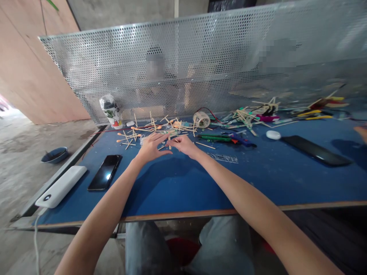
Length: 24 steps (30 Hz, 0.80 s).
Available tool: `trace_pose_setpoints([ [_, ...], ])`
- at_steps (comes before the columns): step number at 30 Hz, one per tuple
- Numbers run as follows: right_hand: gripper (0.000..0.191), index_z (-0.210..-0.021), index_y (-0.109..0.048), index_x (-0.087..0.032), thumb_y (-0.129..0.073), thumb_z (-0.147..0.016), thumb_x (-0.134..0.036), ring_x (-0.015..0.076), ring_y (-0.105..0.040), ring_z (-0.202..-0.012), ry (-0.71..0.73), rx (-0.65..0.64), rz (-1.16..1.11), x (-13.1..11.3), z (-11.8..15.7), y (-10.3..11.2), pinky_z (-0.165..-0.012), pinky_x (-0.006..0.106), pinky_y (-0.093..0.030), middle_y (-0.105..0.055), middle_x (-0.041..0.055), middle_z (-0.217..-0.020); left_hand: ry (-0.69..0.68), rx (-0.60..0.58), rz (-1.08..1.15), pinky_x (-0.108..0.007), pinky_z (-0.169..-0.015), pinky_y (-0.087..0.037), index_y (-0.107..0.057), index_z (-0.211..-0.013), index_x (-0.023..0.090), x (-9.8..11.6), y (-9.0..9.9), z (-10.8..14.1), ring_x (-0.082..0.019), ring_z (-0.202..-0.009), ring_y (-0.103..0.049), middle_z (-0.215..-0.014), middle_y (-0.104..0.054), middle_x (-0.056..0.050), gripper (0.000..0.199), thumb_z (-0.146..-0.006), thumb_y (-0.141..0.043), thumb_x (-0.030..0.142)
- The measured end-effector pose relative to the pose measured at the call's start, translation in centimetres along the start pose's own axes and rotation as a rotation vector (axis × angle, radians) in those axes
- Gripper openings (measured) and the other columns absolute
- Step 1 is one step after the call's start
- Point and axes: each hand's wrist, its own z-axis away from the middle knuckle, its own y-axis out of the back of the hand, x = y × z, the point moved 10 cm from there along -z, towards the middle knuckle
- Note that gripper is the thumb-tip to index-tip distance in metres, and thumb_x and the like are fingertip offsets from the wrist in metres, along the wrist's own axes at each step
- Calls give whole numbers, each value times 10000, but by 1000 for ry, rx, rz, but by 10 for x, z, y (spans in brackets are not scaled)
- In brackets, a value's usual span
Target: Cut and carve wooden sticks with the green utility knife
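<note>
My left hand (151,148) is stretched out over the blue table, palm down, with its thumb apart from the fingers and nothing visibly gripped. Right beside it, my right hand (185,146) is closed in a pinch at a short, thin wooden stick (169,142), which stands roughly upright between the two hands. Its lower end is hard to make out. Just beyond my hands lies a loose cluster of wooden sticks (153,125), some joined into crossed shapes. Several orange-tipped pieces (118,141) lie to the left of it.
A black phone (104,172) and a white power bank (61,187) lie at left. Beyond stands a patterned cup (113,112). Pliers and cutters (229,138), a white earbud case (273,135) and another phone (315,150) lie to the right. A perforated metal screen (120,57) bounds the back.
</note>
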Motion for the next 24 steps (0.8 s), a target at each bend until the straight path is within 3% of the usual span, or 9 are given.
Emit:
trace_pose_setpoints([
  [3, 377, -886, -646, -146, -614, -957, -515, 89, -545, -623, 9, 20, 2, -3, 0, 3, -617, 251, -491, -615, -28, -750, 13, 11, 4, -453, -984, -537, -433, -1535, 251, -1, 1, 0, -256, -1085, -659, -1202, -713, -96, 851, -831, -770, 590],
  [16, 502, -717, -676, -139, -666, -873, -617, 82, -498, -589, 15, 11, -47, -10, 4, -3, -600, 259, -416, -652, 3, -721, 63, -3, -54, -442, -951, -523, -639, -1337, 238, -2, 3, 2, -250, -1037, -679, -1188, -739, -71, 562, -854, -731, 510],
  [19, 409, -857, -675, -140, -646, -926, -542, 99, -564, -660, 1, 17, -49, -7, 3, -3, -645, 265, -492, -652, 0, -787, 76, -10, -68, -433, -933, -525, -659, -1311, 233, -1, 4, 2, -253, -1023, -687, -1163, -746, -68, 548, -840, -722, 506],
  [24, 356, -1169, -622, -156, -586, -987, -459, 160, -653, -903, -35, 104, -47, 11, -5, 7, -791, 351, -584, -664, 58, -1088, 114, 4, -91, -420, -918, -535, -677, -1283, 222, -4, 10, 1, -254, -997, -694, -1085, -760, -69, 553, -837, -711, 547],
])
